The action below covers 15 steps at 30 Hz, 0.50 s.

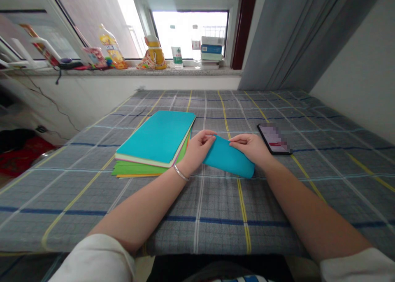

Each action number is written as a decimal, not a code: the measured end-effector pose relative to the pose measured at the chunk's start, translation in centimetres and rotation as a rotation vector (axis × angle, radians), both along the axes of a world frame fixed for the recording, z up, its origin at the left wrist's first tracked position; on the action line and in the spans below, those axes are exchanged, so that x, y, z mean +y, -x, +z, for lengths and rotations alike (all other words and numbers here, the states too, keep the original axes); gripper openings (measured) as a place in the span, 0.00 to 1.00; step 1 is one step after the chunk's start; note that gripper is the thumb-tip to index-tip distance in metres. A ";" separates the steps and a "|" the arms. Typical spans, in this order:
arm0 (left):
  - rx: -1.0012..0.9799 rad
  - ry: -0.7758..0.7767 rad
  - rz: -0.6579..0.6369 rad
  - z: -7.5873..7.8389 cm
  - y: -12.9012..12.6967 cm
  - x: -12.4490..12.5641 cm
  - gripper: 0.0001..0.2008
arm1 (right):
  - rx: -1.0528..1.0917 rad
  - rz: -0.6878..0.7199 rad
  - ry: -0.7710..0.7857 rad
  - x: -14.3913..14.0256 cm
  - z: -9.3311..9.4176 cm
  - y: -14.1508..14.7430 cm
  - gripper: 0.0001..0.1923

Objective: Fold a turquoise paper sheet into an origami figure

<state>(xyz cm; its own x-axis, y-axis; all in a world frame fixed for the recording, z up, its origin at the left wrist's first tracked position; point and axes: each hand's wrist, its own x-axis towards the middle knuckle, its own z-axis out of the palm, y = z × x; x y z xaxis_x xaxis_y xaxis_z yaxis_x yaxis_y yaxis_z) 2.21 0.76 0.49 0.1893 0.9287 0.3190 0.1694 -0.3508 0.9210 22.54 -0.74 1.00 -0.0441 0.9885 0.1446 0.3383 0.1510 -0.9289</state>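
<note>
The place looked like a room in a home; a grey plaid cloth (pixel 222 199) with yellow and blue lines spread wide in front; a grey curtain (pixel 277 35) hung right of a bright window (pixel 212 22); a yellow-orange bottle (pixel 111 47) and stacked boxes (pixel 211 49) stood along the speckled sill (pixel 129 73).

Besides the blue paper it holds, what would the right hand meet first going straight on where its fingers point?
Likely the left hand, which faces the right hand across the blue paper, though depth is unclear.
</note>
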 end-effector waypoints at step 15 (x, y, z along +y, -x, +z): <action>-0.120 0.000 0.237 -1.4 0.7 1.9 0.10 | -0.240 -0.132 -0.116 1.3 -2.2 -1.7 0.14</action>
